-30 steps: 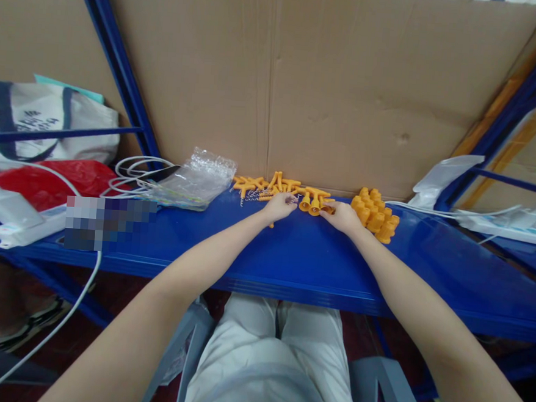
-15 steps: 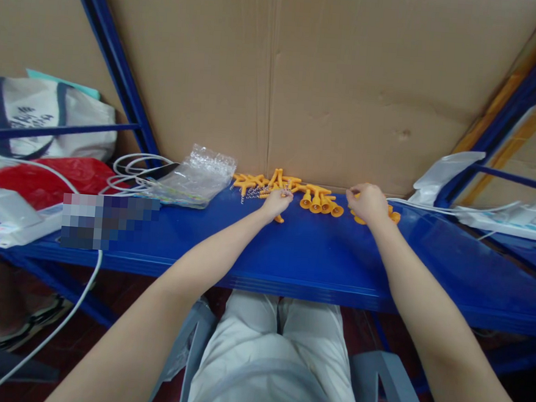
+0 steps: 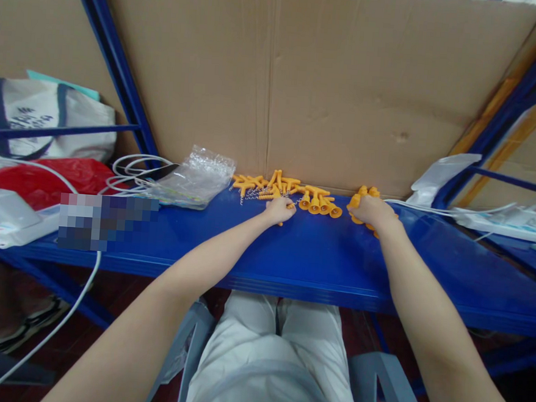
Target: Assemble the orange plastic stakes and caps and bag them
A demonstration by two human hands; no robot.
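My left hand (image 3: 281, 211) is closed round the handle of a corkscrew, whose metal spiral (image 3: 296, 202) points right toward the assembled pieces. Just behind it lies a heap of orange T-handled corkscrews (image 3: 251, 182), spirals bare. Several assembled corkscrews (image 3: 314, 205) lie in a row between my hands, their flared orange cups facing me. At the right, my right hand (image 3: 373, 212) reaches down into a cluster of orange bell-shaped cups (image 3: 363, 192), fingers curled on one; the fingertips are partly hidden.
A blue table (image 3: 319, 253) runs against a cardboard wall (image 3: 339, 96). Clear plastic bags (image 3: 200, 181) and coiled white cables (image 3: 132, 167) lie left, near a red bag (image 3: 63, 177) and a power strip (image 3: 22, 227). Another power strip (image 3: 500, 223) lies right.
My left hand has shifted slightly right and toward me with the corkscrew. My right hand has moved lower onto the cups, uncovering some at the back.
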